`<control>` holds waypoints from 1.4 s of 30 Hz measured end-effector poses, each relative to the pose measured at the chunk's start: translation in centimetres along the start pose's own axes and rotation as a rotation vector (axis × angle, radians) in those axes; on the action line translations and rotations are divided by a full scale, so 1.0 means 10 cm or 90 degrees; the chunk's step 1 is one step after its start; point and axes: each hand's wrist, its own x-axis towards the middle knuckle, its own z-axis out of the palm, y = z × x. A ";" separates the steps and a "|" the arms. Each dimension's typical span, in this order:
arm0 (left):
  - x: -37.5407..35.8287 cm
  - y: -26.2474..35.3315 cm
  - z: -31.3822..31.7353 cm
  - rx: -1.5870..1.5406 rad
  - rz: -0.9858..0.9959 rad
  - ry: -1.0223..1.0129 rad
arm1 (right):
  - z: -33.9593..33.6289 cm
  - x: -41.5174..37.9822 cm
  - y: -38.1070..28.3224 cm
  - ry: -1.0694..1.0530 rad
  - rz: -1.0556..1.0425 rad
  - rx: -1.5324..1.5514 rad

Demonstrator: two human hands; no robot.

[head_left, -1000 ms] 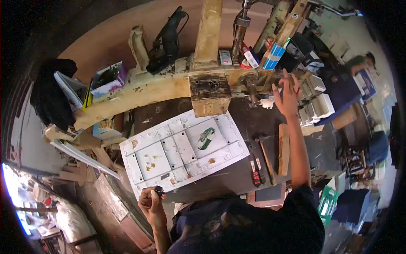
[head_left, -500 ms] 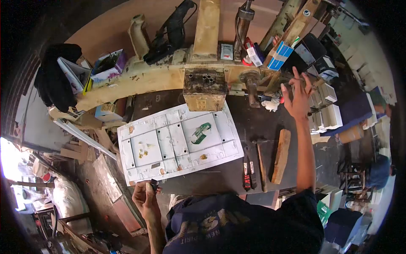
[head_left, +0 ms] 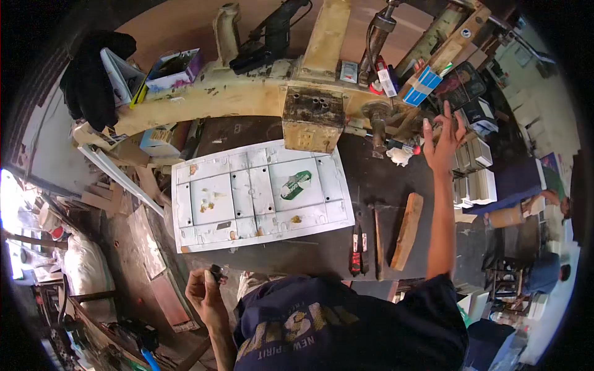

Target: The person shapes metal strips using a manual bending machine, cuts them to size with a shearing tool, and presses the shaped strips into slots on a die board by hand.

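My left hand [head_left: 207, 294] is low at the left, below the white panel, with thumb and fingers closed on a small black piece [head_left: 216, 270]. The piece is too small to make out further. My right hand [head_left: 442, 139] is raised at the right with its fingers spread; I see nothing held in it. It is beside a crumpled white rag [head_left: 400, 155] and a red-tipped tool [head_left: 416, 149]. The white rectangular panel [head_left: 328, 216], with dark grid lines, several small holes and a green sticker [head_left: 296, 185], lies on the dark table under a heavy metal block [head_left: 313, 127].
Red-and-black pliers [head_left: 356, 253], a thin stick [head_left: 378, 244] and a wooden piece [head_left: 407, 232] lie right of the panel. A thick machine beam [head_left: 216, 102] runs behind it. White stacked boxes [head_left: 476, 176] stand beyond my right arm. Another person [head_left: 544, 272] is at far right.
The camera view has shifted, so the panel and block sit higher in the picture. My right hand stays raised, its fingers spread. My left hand still holds the small black piece.
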 end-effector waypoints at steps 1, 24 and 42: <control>-0.01 0.01 -0.01 -0.001 -0.003 0.003 | -0.09 0.04 -0.12 0.046 0.010 0.030; -1.79 0.18 -1.11 -0.420 0.343 0.295 | -2.12 -0.90 -5.32 -0.674 -0.467 1.251; -4.95 -1.01 -1.56 0.253 -0.435 1.559 | -4.80 -3.00 -7.31 -1.000 -1.011 1.291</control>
